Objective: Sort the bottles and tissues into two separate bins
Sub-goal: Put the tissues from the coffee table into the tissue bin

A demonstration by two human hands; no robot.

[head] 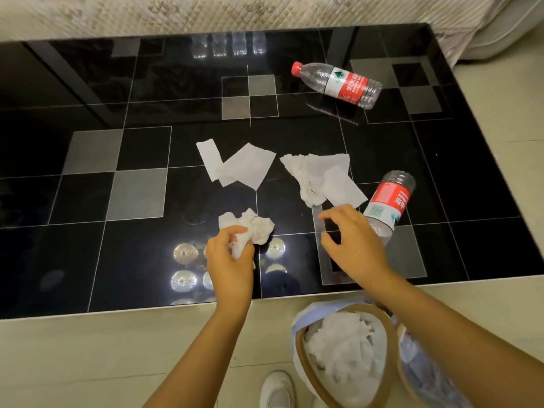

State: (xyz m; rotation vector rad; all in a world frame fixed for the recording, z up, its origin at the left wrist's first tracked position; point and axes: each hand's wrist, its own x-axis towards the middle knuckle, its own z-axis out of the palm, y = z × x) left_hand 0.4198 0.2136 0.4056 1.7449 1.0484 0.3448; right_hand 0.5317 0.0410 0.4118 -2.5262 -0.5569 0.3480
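The left hand [228, 254] is clutching a crumpled tissue [253, 226] on the surface [88, 172]; the right hand [351, 240] is hovering loose-fingered beside a bottle [388, 201].

Both bare forearms reach forward over the near edge of the counter [88, 83]. The left hand [229, 254] has its fingers [232, 231] curled round a crumpled tissue [253, 228]. The right hand [353, 240] hovers palm-down, fingers loosely bent, holding nothing.

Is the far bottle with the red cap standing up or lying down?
Lying down. The far bottle rests on its side on the black table, red cap pointing left, apart from both hands.
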